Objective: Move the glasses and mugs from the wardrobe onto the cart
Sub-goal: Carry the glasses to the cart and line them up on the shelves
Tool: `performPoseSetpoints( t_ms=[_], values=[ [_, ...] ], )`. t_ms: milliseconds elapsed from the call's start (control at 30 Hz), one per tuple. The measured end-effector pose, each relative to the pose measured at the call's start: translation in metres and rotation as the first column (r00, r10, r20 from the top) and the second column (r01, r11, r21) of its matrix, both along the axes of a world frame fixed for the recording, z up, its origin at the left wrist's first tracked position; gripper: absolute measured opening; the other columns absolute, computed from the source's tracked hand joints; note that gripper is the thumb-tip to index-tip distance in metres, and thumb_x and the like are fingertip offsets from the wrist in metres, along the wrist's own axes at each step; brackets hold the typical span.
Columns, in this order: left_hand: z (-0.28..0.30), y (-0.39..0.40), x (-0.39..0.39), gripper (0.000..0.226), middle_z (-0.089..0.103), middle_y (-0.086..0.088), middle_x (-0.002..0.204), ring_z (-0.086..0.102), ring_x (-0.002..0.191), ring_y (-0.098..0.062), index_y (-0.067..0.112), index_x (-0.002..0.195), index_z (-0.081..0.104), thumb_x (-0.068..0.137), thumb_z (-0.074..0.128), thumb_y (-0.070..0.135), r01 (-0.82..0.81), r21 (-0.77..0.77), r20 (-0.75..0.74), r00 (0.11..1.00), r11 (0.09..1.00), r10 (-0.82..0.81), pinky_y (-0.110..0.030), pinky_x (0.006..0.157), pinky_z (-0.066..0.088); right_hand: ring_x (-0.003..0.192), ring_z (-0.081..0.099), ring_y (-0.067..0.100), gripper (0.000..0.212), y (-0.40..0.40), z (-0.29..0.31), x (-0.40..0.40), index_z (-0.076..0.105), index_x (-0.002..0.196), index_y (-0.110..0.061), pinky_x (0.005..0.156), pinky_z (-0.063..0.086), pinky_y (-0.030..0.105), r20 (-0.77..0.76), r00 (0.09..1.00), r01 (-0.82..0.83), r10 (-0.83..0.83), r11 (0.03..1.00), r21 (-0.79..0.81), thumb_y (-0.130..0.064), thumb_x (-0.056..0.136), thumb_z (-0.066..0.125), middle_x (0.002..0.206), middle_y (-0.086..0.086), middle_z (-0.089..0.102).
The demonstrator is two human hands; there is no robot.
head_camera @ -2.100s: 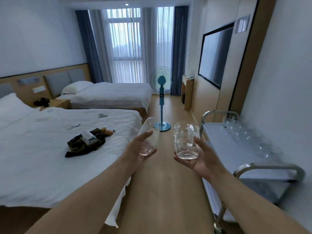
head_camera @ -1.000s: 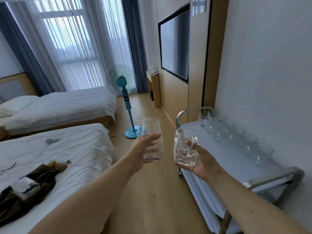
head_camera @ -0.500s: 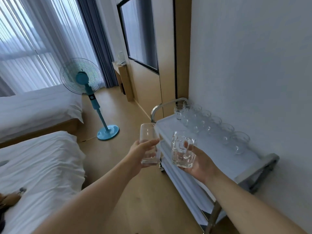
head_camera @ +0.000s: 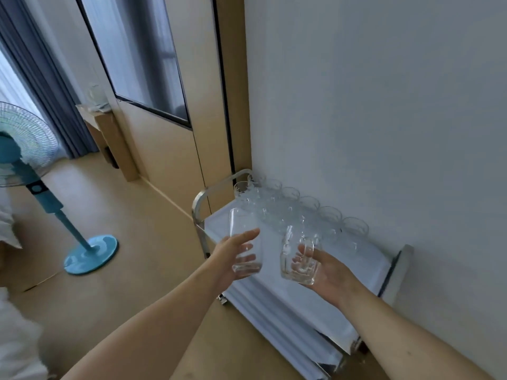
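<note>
Head view: your left hand (head_camera: 233,256) holds a tall glass (head_camera: 245,242), fingers curled round its low part. Your right hand (head_camera: 326,272) cups a mug (head_camera: 299,259) from below, fingers curled round it. Both are in the air over the near edge of the cart (head_camera: 288,294), not set down yet. A row of glasses (head_camera: 301,209) already stands along the cart's back edge by the wall, so I think much of the job is done. The front of the cart top looks free. A blue fan (head_camera: 30,171) stands well apart on the floor. Nothing blocks you.
</note>
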State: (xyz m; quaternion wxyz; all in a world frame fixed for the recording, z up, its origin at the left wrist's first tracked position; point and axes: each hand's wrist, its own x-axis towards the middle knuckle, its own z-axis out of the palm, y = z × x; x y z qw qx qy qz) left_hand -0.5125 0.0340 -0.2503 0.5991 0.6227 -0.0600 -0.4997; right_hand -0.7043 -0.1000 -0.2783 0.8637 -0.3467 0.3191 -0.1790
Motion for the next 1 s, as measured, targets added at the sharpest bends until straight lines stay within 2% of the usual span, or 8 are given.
performPoseSetpoints(
  t_ms=[233, 400, 567, 667, 767, 833, 900, 1000],
  values=[
    [-0.019, -0.035, 0.048, 0.105, 0.066, -0.005, 0.127, 0.069, 0.108, -0.029, 0.016, 0.131, 0.055, 0.043, 0.099, 0.054, 0.124, 0.025, -0.017, 0.992, 0.992, -0.124, -0.049, 0.075, 0.062, 0.072, 0.072, 0.025, 0.018, -0.008, -0.020, 0.022, 0.075, 0.089, -0.010, 0.062, 0.060, 0.035, -0.020, 0.992, 0.122, -0.123, 0.992, -0.033, -0.014, 0.072, 0.075, 0.085, 0.009, 0.072],
    [-0.039, -0.057, 0.068, 0.097, 0.064, -0.005, 0.125, 0.066, 0.110, -0.029, 0.021, 0.130, 0.053, 0.050, 0.097, 0.052, 0.149, 0.044, 0.007, 0.989, 0.988, -0.150, -0.057, 0.084, 0.060, 0.082, 0.070, 0.028, 0.032, -0.018, -0.034, 0.034, 0.069, 0.107, -0.010, 0.068, 0.058, 0.035, -0.137, 0.981, 0.126, -0.139, 0.988, -0.093, -0.012, 0.076, 0.077, 0.094, 0.012, 0.070],
    [-0.059, -0.088, 0.089, 0.097, 0.058, -0.001, 0.124, 0.057, 0.111, -0.019, 0.028, 0.128, 0.049, 0.047, 0.092, 0.057, 0.174, 0.098, 0.118, 0.976, 0.980, -0.185, -0.053, 0.108, 0.044, 0.076, 0.067, 0.025, 0.023, -0.052, -0.051, 0.053, 0.069, 0.098, -0.014, 0.071, 0.054, 0.034, -0.238, 0.960, 0.115, -0.146, 0.983, -0.140, -0.011, 0.077, 0.079, 0.086, 0.010, 0.067],
    [-0.077, -0.109, 0.101, 0.088, 0.057, -0.001, 0.124, 0.058, 0.109, -0.017, 0.029, 0.129, 0.049, 0.057, 0.093, 0.053, 0.210, 0.126, 0.151, 0.962, 0.970, -0.228, -0.044, 0.101, 0.047, 0.092, 0.062, 0.029, 0.030, -0.077, -0.066, 0.069, 0.069, 0.104, -0.010, 0.084, 0.047, 0.039, -0.310, 0.938, 0.100, -0.158, 0.976, -0.196, -0.008, 0.077, 0.082, 0.095, 0.013, 0.066],
    [-0.096, -0.131, 0.110, 0.086, 0.058, -0.003, 0.123, 0.059, 0.108, -0.019, 0.026, 0.129, 0.050, 0.059, 0.096, 0.045, 0.189, 0.173, 0.151, 0.965, 0.967, -0.216, -0.039, 0.092, 0.052, 0.093, 0.068, 0.031, 0.044, -0.098, -0.083, 0.081, 0.073, 0.107, -0.008, 0.084, 0.052, 0.042, -0.353, 0.920, 0.110, -0.168, 0.978, -0.179, -0.007, 0.066, 0.089, 0.101, 0.015, 0.073],
    [-0.108, -0.147, 0.116, 0.088, 0.059, -0.003, 0.122, 0.059, 0.105, -0.018, 0.024, 0.130, 0.048, 0.058, 0.098, 0.038, 0.161, 0.196, 0.144, 0.971, 0.967, -0.190, -0.041, 0.094, 0.053, 0.091, 0.071, 0.030, 0.041, -0.113, -0.097, 0.087, 0.073, 0.106, -0.008, 0.084, 0.054, 0.042, -0.373, 0.911, 0.117, -0.178, 0.976, -0.182, -0.004, 0.068, 0.088, 0.104, 0.017, 0.074],
    [-0.117, -0.164, 0.124, 0.092, 0.059, -0.001, 0.119, 0.060, 0.104, -0.017, 0.022, 0.131, 0.047, 0.056, 0.100, 0.034, 0.127, 0.233, 0.172, 0.971, 0.964, -0.169, -0.044, 0.101, 0.050, 0.090, 0.073, 0.023, 0.051, -0.129, -0.113, 0.093, 0.070, 0.109, -0.009, 0.079, 0.056, 0.033, -0.395, 0.894, 0.116, -0.210, 0.962, -0.248, -0.002, 0.063, 0.091, 0.104, 0.014, 0.074],
    [-0.129, -0.183, 0.131, 0.088, 0.059, 0.005, 0.119, 0.059, 0.102, -0.013, 0.027, 0.125, 0.046, 0.055, 0.100, 0.030, 0.112, 0.315, 0.243, 0.951, 0.942, -0.194, -0.037, 0.090, 0.046, 0.094, 0.067, -0.002, 0.078, -0.148, -0.134, 0.098, 0.055, 0.118, -0.023, 0.074, 0.050, 0.013, -0.454, 0.860, 0.072, -0.234, 0.935, -0.346, -0.005, 0.055, 0.097, 0.113, -0.002, 0.065]
  ],
)
